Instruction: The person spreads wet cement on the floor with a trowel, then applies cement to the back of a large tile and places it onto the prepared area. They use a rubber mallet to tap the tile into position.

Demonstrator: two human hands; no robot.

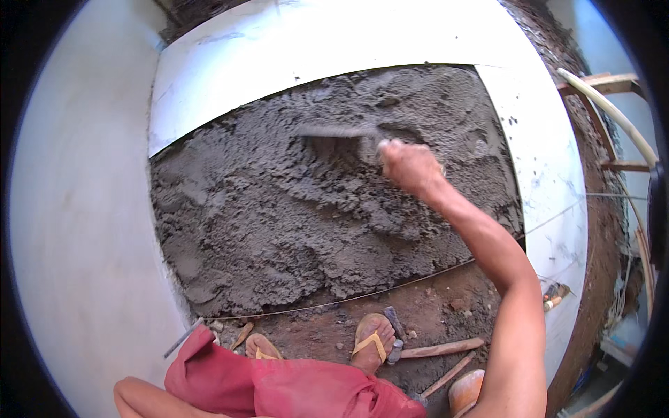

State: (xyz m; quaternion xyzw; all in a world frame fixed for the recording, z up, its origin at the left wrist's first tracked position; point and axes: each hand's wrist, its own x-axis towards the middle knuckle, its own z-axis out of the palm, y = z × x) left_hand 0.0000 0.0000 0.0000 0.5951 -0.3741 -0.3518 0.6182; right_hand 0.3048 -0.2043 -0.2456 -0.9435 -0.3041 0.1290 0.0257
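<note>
My right hand point(410, 166) is closed on the handle of a trowel point(336, 134), whose blurred blade lies at the surface of a bed of rough grey wet mortar point(279, 230). The mortar is bordered at the back and right by white marbled tiles point(320, 31), and along its near edge runs a taut string point(327, 304). My right arm crosses the lower right of the view. My left hand is not visible; only some bare skin shows at the lower left, beside my red shorts.
A pale wall point(83, 195) is on the left. Near my sandalled feet point(371, 345) lie hammers point(439, 346) on dirt. At the right are small tools point(554, 299), wooden pieces point(603, 83) and a curved pale pipe point(617, 118).
</note>
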